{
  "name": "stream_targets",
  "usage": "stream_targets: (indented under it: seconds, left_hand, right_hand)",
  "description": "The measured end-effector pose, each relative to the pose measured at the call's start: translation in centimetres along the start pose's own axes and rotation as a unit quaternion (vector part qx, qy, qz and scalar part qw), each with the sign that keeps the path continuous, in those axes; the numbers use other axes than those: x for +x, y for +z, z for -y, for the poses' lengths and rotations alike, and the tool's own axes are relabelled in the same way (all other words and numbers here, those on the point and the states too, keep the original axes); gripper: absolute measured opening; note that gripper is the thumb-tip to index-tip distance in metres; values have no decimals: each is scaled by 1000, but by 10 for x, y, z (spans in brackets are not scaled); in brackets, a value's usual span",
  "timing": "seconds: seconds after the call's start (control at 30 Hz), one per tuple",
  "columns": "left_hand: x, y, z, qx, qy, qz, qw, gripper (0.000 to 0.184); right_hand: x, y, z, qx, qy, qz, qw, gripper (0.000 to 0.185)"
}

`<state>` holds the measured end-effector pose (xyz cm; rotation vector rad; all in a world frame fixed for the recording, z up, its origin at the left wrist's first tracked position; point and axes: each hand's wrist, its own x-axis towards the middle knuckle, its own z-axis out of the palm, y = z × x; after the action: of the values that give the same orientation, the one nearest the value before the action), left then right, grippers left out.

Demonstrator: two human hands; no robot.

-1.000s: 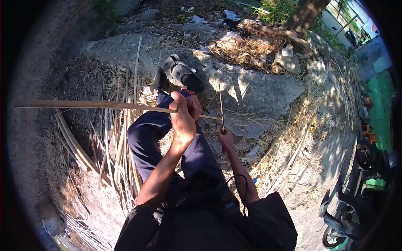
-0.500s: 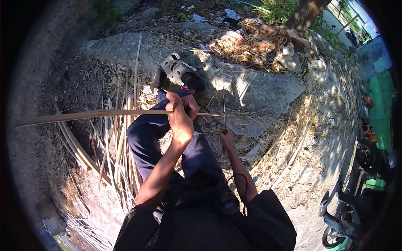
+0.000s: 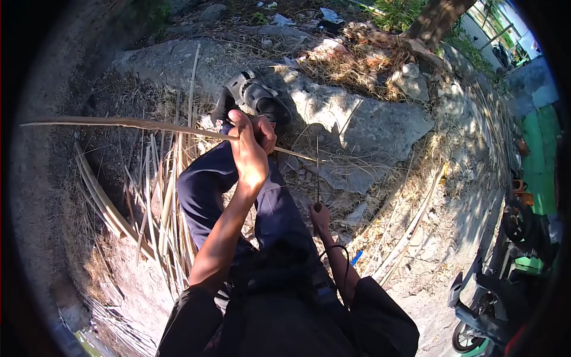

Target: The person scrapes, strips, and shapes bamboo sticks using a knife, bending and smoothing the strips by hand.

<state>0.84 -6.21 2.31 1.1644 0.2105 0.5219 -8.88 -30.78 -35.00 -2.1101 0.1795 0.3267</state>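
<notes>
My left hand (image 3: pixel 250 149) is closed around a long bamboo strip (image 3: pixel 148 125), which runs from the far left to just right of the hand. The strip slopes down to a thin tip on the right. My right hand (image 3: pixel 320 219) grips the handle of a knife (image 3: pixel 317 172), its blade pointing away from me and seen nearly edge-on. Whether the strip's tip touches the blade I cannot tell. Below are my legs in dark trousers (image 3: pixel 205 178) and my dark grey shoes (image 3: pixel 259 98).
Several long bamboo strips (image 3: pixel 168 220) lie in a bundle left of my legs. More pale strips (image 3: pixel 410 238) are on the ground at right. Ahead lies a large flat rock (image 3: pixel 375 128), with a tree trunk (image 3: pixel 437 21) behind it. A motorcycle (image 3: pixel 488 315) stands at the right edge.
My left hand has risen slightly, and the strip's left end has swung upward, so it now slants. My right hand and the knife have moved down a little, towards me.
</notes>
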Motion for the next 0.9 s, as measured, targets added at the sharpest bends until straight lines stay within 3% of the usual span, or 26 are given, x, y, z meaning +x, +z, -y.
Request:
stream_targets:
  seconds: [0.17, 0.23, 0.33, 0.47, 0.53, 0.57, 0.67, 0.73, 0.9]
  left_hand:
    - [2, 9, 2, 33, 9, 42, 999, 76]
    - [3, 11, 2, 40, 19, 42, 998, 77]
    - [3, 15, -1, 53, 34, 50, 997, 78]
    - [0, 15, 2, 52, 17, 53, 997, 78]
    - [0, 17, 1, 51, 12, 52, 997, 77]
    - [-1, 19, -1, 52, 10, 53, 997, 77]
    - [0, 22, -7, 53, 12, 54, 997, 77]
    - [-2, 22, -6, 50, 12, 59, 997, 77]
    - [-7, 16, -2, 92, 29, 51, 994, 79]
  right_hand:
    - [-2, -15, 36, 87, 125, 33, 988, 59]
    - [-4, -16, 36, 262, 199, 57, 942, 63]
    - [0, -14, 27, 168, 161, 37, 972, 60]
    - [-6, -17, 34, 193, 150, 51, 968, 62]
    - [2, -12, 25, 113, -9, 33, 993, 65]
    - [1, -12, 19, 112, -8, 29, 993, 65]
    - [15, -3, 2, 143, 60, 28, 988, 69]
    - [27, -6, -26, 120, 200, 53, 971, 71]
    - [15, -16, 5, 151, 214, 65, 963, 72]
